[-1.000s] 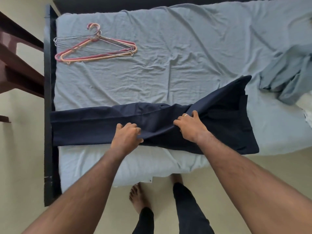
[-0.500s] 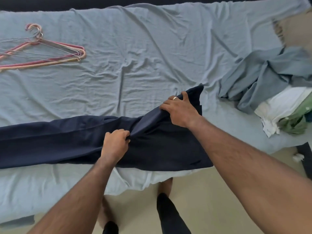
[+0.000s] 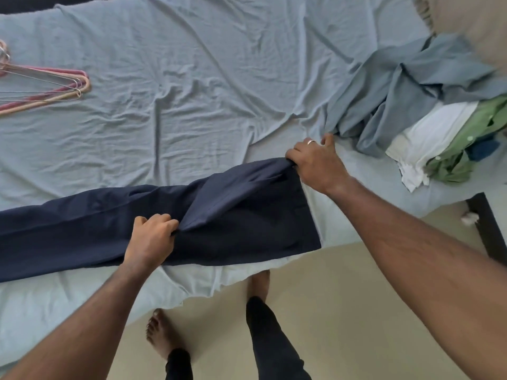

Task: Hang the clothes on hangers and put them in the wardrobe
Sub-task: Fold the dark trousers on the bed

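Dark navy trousers (image 3: pixel 225 215) lie flat across the near edge of the bed (image 3: pixel 192 105), their long axis running left to right, parallel to that edge. Both hands are on them. The right hand (image 3: pixel 315 163) pinches the far right corner of the cloth, fingers curled over the edge, a ring showing on one finger. The left hand (image 3: pixel 152 238) bunches a fold of fabric near the middle of the visible length, fingers clenched into it. Between the two grips the cloth rises in a slack diagonal ridge; left of the left grip the trousers run on flat and out of view, so most of their length lies on that side.

The hangers (image 3: pixel 44 89), a small stack of wire and pink ones, lie well beyond and to the left of the left grip, across open sheet. The left hand is much the nearer to them; the right hand would have to cross the whole garment. To the right of the right grip, close beside it, sits a pile of clothes (image 3: pixel 428 113): grey-blue, white and green.

As I read it, the trousers are being straightened or folded along their length for hanging. The next reach probably falls to the left hand, up and leftward to a hanger, while the right keeps its corner.
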{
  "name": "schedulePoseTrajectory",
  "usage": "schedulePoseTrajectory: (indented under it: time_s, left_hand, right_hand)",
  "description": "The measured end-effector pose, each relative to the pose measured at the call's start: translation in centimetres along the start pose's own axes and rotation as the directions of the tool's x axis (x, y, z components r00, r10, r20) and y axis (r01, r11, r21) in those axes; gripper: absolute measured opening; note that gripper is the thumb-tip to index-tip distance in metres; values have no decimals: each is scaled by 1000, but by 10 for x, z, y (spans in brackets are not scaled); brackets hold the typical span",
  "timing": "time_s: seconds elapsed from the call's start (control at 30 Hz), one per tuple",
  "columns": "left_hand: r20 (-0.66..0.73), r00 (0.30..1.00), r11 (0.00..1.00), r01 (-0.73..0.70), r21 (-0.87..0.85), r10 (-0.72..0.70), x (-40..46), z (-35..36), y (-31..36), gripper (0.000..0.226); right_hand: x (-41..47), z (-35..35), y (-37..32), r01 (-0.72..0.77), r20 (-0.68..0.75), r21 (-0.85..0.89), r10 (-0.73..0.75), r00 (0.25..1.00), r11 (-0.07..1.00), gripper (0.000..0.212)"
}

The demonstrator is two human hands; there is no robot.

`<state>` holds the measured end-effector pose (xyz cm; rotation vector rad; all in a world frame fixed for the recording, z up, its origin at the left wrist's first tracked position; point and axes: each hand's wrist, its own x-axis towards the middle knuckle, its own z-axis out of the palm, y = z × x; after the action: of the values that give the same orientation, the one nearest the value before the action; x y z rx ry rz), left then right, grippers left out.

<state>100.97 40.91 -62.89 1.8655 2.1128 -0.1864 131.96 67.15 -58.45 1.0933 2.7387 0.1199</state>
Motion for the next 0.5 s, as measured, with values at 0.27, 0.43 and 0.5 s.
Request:
schedulePoseTrajectory:
  time_s: [0.27, 0.43, 0.5]
  left_hand:
    - [33, 980, 957, -200, 209, 198, -36, 26, 2, 28]
    - [93, 984, 949, -168, 265, 149, -40, 50, 1, 26]
    - [121, 981, 944, -178, 277, 149, -39, 55, 1, 25]
  right_hand:
    - [-172, 47, -40, 37, -46, 14, -36, 998, 999, 19]
    - [-192, 89, -74, -87, 117, 45, 82, 990, 995, 29]
    - [-191, 94, -81, -183, 229, 68, 164, 960, 981, 35]
